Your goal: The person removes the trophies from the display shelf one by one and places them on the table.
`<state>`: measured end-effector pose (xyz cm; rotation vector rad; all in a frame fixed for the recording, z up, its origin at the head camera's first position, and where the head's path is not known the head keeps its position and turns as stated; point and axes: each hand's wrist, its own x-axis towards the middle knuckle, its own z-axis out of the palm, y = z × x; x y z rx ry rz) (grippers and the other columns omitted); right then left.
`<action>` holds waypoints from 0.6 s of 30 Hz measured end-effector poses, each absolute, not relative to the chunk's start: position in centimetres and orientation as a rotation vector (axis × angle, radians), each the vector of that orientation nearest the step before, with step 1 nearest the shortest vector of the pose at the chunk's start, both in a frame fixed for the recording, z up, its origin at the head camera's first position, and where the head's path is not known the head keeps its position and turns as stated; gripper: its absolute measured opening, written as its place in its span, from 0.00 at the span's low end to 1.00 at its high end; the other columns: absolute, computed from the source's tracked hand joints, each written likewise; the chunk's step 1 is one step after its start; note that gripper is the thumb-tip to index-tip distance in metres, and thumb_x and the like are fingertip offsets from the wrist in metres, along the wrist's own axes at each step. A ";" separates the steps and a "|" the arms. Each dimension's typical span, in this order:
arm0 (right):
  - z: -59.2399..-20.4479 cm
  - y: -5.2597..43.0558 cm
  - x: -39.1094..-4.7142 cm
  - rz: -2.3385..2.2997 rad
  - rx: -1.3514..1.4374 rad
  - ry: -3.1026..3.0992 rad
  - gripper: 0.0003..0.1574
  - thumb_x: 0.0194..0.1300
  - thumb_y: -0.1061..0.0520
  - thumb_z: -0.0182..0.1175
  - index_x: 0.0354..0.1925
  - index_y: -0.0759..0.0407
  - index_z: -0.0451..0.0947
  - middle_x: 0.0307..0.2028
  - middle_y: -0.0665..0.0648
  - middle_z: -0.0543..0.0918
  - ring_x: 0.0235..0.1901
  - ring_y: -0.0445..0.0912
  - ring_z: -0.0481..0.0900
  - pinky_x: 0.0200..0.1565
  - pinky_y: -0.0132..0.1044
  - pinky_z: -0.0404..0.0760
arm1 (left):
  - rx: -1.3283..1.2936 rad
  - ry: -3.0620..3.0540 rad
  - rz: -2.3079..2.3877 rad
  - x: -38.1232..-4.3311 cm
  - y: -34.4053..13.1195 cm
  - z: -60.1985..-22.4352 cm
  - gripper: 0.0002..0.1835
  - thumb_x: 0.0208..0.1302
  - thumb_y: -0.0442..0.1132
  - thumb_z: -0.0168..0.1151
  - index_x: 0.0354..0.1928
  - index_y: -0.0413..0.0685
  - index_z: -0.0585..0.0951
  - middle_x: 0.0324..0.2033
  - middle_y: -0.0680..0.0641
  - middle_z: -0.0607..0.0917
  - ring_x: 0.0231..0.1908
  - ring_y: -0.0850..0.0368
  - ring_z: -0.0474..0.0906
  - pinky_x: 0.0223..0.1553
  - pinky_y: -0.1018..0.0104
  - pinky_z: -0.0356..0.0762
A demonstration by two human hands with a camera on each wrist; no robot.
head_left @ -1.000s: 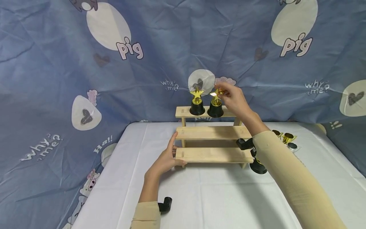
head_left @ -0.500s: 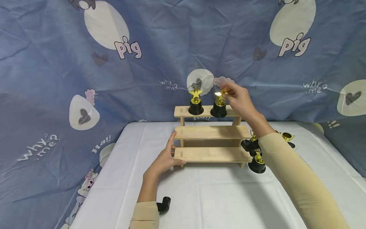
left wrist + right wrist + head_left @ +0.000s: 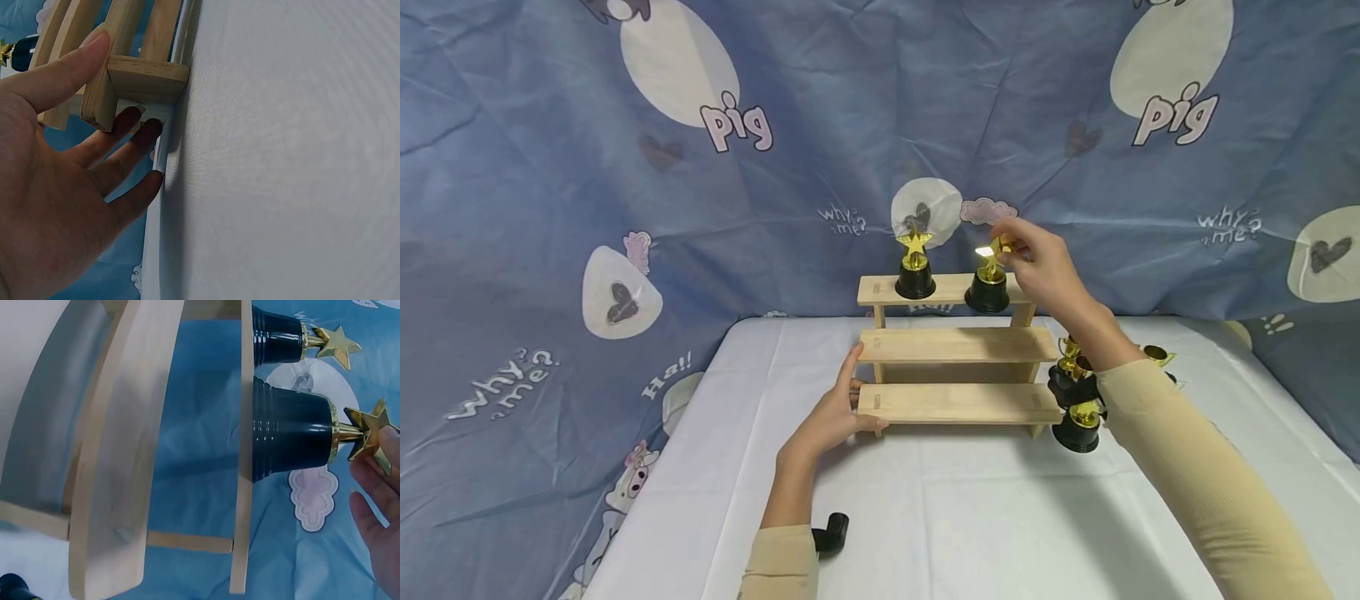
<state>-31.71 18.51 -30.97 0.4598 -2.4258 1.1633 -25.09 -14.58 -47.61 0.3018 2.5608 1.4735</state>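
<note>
A three-tier wooden display stand [image 3: 955,345] stands on the white-covered table. My left hand [image 3: 831,425] grips its left end; in the left wrist view the thumb [image 3: 94,53] lies on a board's edge and the fingers reach around the end. At the top tier my right hand [image 3: 1037,262] pinches the gold star of a trophy with a black base [image 3: 988,293]. In the right wrist view that trophy's base [image 3: 294,428] sits right at the top board. A matching star trophy [image 3: 915,279] stands to its left on the same tier.
Right of the stand, partly behind my right forearm, are more small trophies, among them a black-based one [image 3: 1077,429] and a gold cup [image 3: 1156,356]. A blue printed cloth [image 3: 820,150] hangs behind the table [image 3: 925,517].
My right hand has moved the star trophy to the right along the top tier, widening the gap from the other one. My left hand stays in place on the stand.
</note>
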 end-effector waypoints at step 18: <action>-31.2 20.9 -29.1 1.088 0.478 -2.423 0.18 0.68 0.67 0.59 0.54 0.54 0.79 0.50 0.57 0.82 0.50 0.53 0.77 0.54 0.52 0.73 | 0.261 2.546 1.500 -25.2 -14.4 -47.6 0.69 0.45 0.39 0.80 0.70 0.99 0.38 0.56 0.46 0.77 0.59 0.44 0.77 0.56 0.45 0.75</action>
